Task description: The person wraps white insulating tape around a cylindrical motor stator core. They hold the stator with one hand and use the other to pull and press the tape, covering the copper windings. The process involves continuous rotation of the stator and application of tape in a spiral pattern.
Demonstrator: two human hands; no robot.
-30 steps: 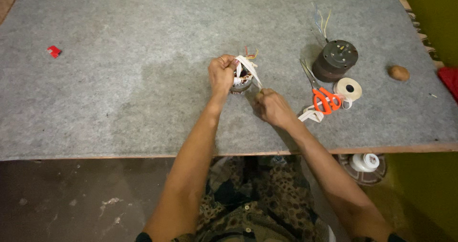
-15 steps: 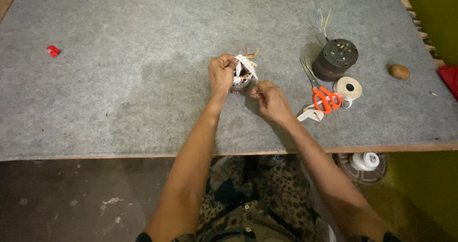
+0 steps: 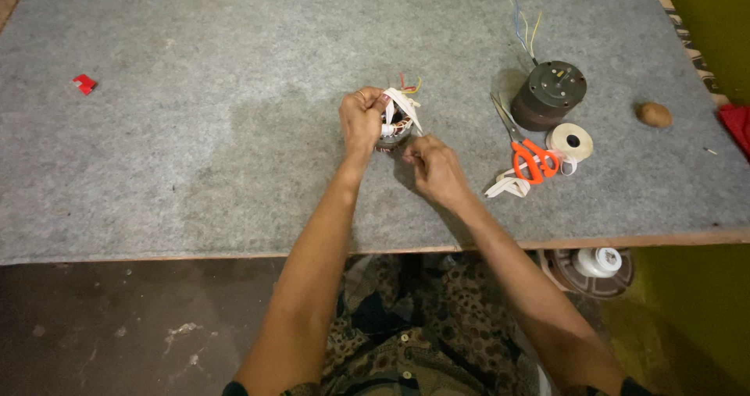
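Observation:
My left hand (image 3: pixel 361 119) grips a small motor stator (image 3: pixel 396 124) with copper windings and white tape strips, holding it on the grey felt table top (image 3: pixel 195 130). Red and yellow wire ends stick up behind it. My right hand (image 3: pixel 432 164) is just right of it and nearer me, fingers pinched on a white tape strip (image 3: pixel 414 119) that runs up to the stator.
To the right lie orange-handled scissors (image 3: pixel 527 155), a roll of white tape (image 3: pixel 569 141), a dark round motor (image 3: pixel 549 94) with thin wires, and loose white strips (image 3: pixel 506 186). A brown lump (image 3: pixel 654 115) sits far right, a small red piece (image 3: pixel 83 84) far left. A fan part (image 3: pixel 591 268) lies below the table edge.
My right hand has shifted slightly left, closer to the stator. My left hand and the stator have stayed in place.

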